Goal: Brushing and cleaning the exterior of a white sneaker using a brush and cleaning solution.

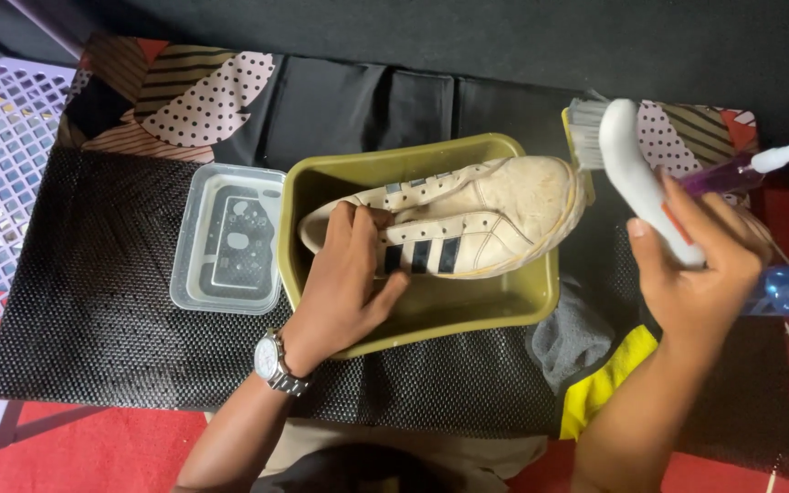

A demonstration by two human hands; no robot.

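Right now my left hand [344, 283] grips the heel end of the white sneaker [468, 224], lying on its side in the olive basin [431, 315] mid-mat. Off its toe, my right hand [700, 274] clasps a white brush [632, 173], bristles just beside the basin's far right corner.

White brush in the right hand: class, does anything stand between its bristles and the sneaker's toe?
Nothing visible does. The right hand holds the white brush with its bristles just beside the toe of the sneaker, which the left hand steadies in the olive basin.
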